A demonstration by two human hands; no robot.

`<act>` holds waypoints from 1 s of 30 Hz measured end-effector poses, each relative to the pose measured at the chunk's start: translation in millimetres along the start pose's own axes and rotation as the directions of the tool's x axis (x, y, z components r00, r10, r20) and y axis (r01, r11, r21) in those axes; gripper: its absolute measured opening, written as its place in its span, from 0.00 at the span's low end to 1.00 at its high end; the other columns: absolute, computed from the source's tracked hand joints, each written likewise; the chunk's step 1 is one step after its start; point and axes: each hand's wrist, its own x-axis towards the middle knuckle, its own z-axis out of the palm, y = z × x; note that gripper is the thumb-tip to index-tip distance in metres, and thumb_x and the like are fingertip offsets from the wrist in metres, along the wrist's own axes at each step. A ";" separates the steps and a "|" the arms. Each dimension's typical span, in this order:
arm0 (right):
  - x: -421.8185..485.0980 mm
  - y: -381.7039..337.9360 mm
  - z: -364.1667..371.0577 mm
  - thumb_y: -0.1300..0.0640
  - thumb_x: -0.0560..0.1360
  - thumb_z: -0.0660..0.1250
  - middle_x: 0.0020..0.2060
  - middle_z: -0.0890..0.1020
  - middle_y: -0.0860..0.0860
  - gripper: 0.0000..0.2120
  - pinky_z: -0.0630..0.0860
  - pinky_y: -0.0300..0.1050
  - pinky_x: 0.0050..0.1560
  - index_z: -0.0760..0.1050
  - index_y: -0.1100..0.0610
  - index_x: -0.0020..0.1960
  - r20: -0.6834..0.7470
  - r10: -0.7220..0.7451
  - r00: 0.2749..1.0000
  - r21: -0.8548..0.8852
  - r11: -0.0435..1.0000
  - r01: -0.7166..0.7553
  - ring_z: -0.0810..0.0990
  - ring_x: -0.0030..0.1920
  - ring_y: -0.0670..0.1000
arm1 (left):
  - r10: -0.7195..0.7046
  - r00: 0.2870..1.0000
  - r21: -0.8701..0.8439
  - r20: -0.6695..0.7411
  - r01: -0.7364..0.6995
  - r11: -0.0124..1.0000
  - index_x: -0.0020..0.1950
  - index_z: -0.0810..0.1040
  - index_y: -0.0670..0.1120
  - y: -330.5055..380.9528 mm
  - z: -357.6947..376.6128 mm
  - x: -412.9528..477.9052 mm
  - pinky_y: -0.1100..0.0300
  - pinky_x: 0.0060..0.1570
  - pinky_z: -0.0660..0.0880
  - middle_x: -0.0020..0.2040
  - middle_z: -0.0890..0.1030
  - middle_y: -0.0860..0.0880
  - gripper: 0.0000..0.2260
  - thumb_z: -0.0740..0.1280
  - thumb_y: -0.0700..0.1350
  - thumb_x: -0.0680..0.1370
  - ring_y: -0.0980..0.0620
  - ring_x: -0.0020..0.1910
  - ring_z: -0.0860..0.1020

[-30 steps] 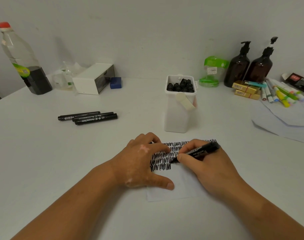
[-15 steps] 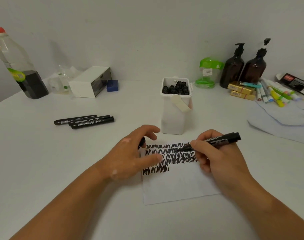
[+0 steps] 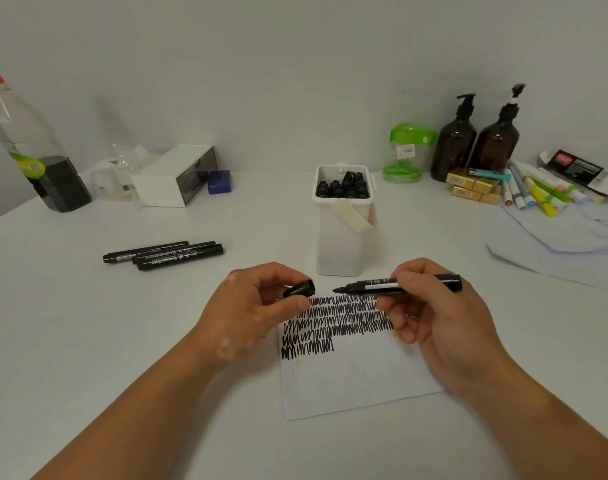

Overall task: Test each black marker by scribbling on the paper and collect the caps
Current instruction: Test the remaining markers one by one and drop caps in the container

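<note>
White table (image 3: pixel 88 341), scribbled paper sheet (image 3: pixel 358 382). My left hand (image 3: pixel 250 317) pinches short black plastic cap (image 3: pixel 299 289), right hand (image 3: pixel 437 323) grips uncapped black marker (image 3: pixel 382 285); misaligned, tip prob. inks me.

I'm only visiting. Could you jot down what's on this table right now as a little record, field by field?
Left hand: pinches a black cap, held off the table
Right hand: grips an uncapped black marker, tip towards the cap, not touching
Paper: rows of black scribbles, lower part bare
White tub: behind the paper, black caps or marker ends inside, cannot tell which
Spare markers: three, side by side, left of the hands
</note>
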 end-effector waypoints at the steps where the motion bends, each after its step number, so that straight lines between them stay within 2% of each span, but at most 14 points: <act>1: 0.0 0.0 0.0 0.54 0.68 0.71 0.33 0.83 0.62 0.03 0.69 0.41 0.23 0.81 0.52 0.37 -0.004 -0.012 1.000 -0.006 1.000 0.012 0.75 0.26 0.51 | 0.015 1.000 0.015 0.007 -0.015 1.000 0.50 0.85 0.55 0.1 0.4 -0.3 0.57 0.56 0.78 0.49 0.87 0.52 0.10 0.77 0.42 0.73 0.52 0.49 0.85; 6: -0.4 0.2 0.1 0.54 0.69 0.72 0.33 0.84 0.61 0.03 0.69 0.40 0.24 0.82 0.53 0.38 0.011 -0.038 0.999 -0.021 0.999 0.039 0.75 0.26 0.52 | 0.048 0.998 0.005 0.051 -0.049 0.999 0.52 0.85 0.56 1.1 2.6 -1.2 0.54 0.58 0.79 0.49 0.87 0.51 0.10 0.76 0.47 0.71 0.51 0.50 0.85; 10: -3.6 3.6 3.6 0.49 0.66 0.73 0.35 0.85 0.62 0.10 0.71 0.40 0.25 0.83 0.54 0.42 0.079 -0.031 0.996 -0.054 0.998 0.035 0.77 0.28 0.50 | 0.072 0.992 -0.018 0.102 -0.070 0.997 0.53 0.85 0.55 -0.2 4.8 -2.2 0.50 0.58 0.80 0.49 0.86 0.49 0.10 0.76 0.49 0.73 0.47 0.50 0.84; 13: -6.1 4.2 6.1 0.49 0.66 0.74 0.36 0.86 0.60 0.12 0.72 0.40 0.27 0.85 0.54 0.46 0.119 -0.035 0.992 -0.127 0.991 0.051 0.77 0.29 0.50 | 0.106 0.985 -0.030 0.139 -0.103 0.994 0.54 0.85 0.54 -1.4 6.8 -1.9 0.53 0.52 0.79 0.48 0.86 0.49 0.09 0.74 0.49 0.74 0.49 0.47 0.83; 16: -6.0 0.9 4.1 0.53 0.69 0.75 0.35 0.85 0.56 0.08 0.72 0.39 0.27 0.87 0.53 0.47 0.124 -0.051 0.991 -0.225 0.971 0.078 0.76 0.29 0.49 | 0.143 0.975 -0.162 0.170 -0.116 0.980 0.53 0.83 0.50 0.6 7.4 -3.1 0.59 0.45 0.75 0.42 0.83 0.49 0.09 0.71 0.51 0.75 0.50 0.41 0.78; 19: -7.4 1.6 6.7 0.55 0.70 0.73 0.34 0.85 0.55 0.06 0.71 0.39 0.26 0.86 0.50 0.47 0.139 -0.045 0.989 -0.261 0.962 0.081 0.75 0.28 0.49 | 0.122 0.975 -0.288 0.187 -0.065 0.955 0.51 0.78 0.45 2.7 12.4 -5.1 0.55 0.39 0.70 0.38 0.79 0.46 0.11 0.67 0.52 0.76 0.47 0.37 0.73; 23: -11.4 6.6 15.9 0.54 0.71 0.71 0.27 0.78 0.51 0.04 0.68 0.41 0.25 0.83 0.49 0.46 0.149 -0.074 0.986 -0.327 0.937 0.120 0.70 0.26 0.50 | 0.074 0.988 -0.300 0.137 -0.030 0.953 0.48 0.70 0.41 5.5 22.9 -6.8 0.53 0.35 0.61 0.31 0.70 0.46 0.17 0.65 0.55 0.77 0.47 0.32 0.64; 27: -12.9 6.7 19.7 0.54 0.70 0.73 0.24 0.75 0.49 0.03 0.68 0.41 0.26 0.81 0.49 0.43 0.116 -0.114 0.987 -0.347 0.926 0.148 0.69 0.25 0.50 | 0.038 0.995 -0.381 0.095 0.001 0.924 0.44 0.67 0.40 11.4 29.0 -9.2 0.62 0.30 0.62 0.29 0.63 0.51 0.13 0.62 0.50 0.79 0.52 0.29 0.60; 30: -12.8 4.5 20.4 0.54 0.69 0.73 0.24 0.75 0.47 0.03 0.67 0.40 0.25 0.81 0.52 0.42 0.093 -0.118 0.989 -0.323 0.936 0.142 0.69 0.24 0.49 | 0.031 0.994 -0.414 0.100 0.014 0.910 0.43 0.66 0.42 15.6 32.5 -10.8 0.62 0.29 0.61 0.29 0.61 0.53 0.12 0.61 0.49 0.79 0.52 0.29 0.58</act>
